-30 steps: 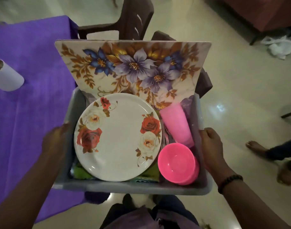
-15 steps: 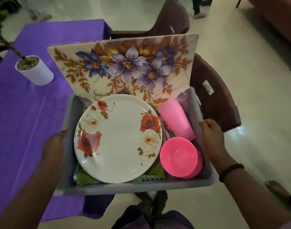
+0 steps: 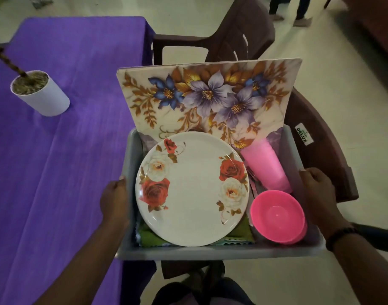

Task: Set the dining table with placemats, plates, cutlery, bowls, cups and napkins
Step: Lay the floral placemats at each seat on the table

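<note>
A person stands at the corner of the table (image 3: 63,150), which is covered in a purple cloth, carrying a grey tub (image 3: 210,253) in front of the body. The left hand (image 3: 114,201) is wrapped around the tub's left wall, and the right hand (image 3: 318,192) has its fingers curled over the right rim. Inside, a white plate (image 3: 192,188) printed with roses lies flat over green napkins (image 3: 151,237). To its right sits a stack of pink bowls (image 3: 277,216), mouths up. A pink cup (image 3: 265,166) lies on its side behind them, its long axis running from the bowls toward the far right corner. Flowered placemats (image 3: 208,100) stand on edge against the far wall, long side across the tub, leaning away. A white pot (image 3: 40,93) stands on the cloth, well apart from the tub. Brown chairs (image 3: 239,38) stand beyond it.
</note>
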